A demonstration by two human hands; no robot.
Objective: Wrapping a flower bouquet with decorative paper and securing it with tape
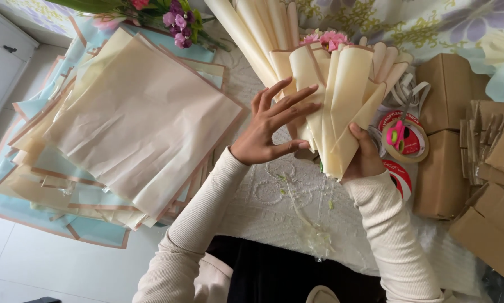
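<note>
While the right hand grips the cream paper bouquet from below, fingers wrapped around its base, the left hand lies flat on its side, fingers spread wide. Pink flowers peek out on top, above the white tablecloth

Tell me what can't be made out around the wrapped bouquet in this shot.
Head view only:
- Flowers inside the bouquet: cream wrapping paper hides all but pink tips.
- Right hand: behind the wrap, only thumb and palm edge show.
- Stems: covered by wrap and left hand.
- Lower tape roll: partly behind the right wrist.
- Cardboard boxes: cut off by the right edge.
</note>
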